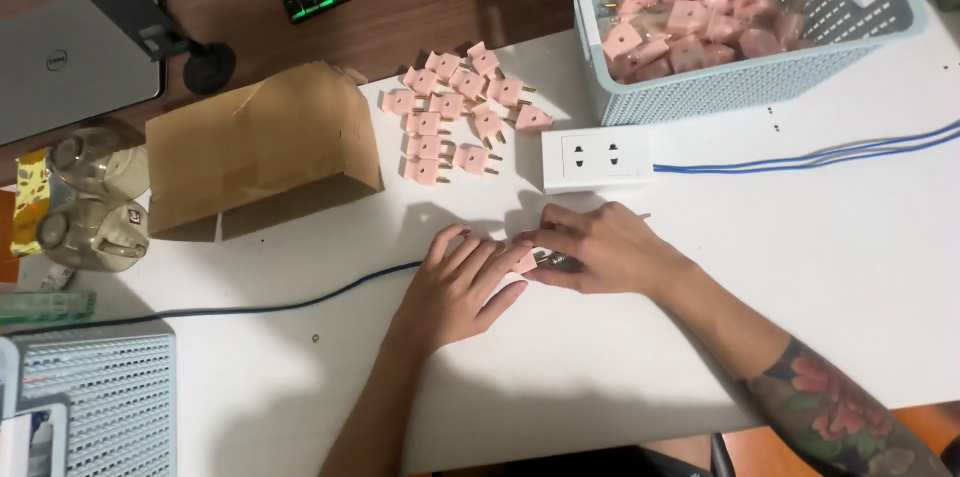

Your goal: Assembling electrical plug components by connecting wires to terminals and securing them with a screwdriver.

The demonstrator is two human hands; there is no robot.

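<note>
Both hands are meeting at the near middle of the white table (820, 267). The left hand (462, 282) is lying palm down, fingers spread flat, its fingertips touching a pink plug (527, 262). The right hand (600, 249) is curling narrowly around that same plug, pinching it from the right, with a dark metal bit showing just under its fingers. Just beyond the hands a white socket block (596, 158) is sitting, its blue cable (810, 155) running off to the right. Far left of the socket block, a pile of pink plugs (455, 112) is lying loose beside a cardboard box (255, 147). At far right a pale blue basket (740, 77) is holding more pink plugs. A dark cable (280, 305) is trailing left from the hands.
</note>
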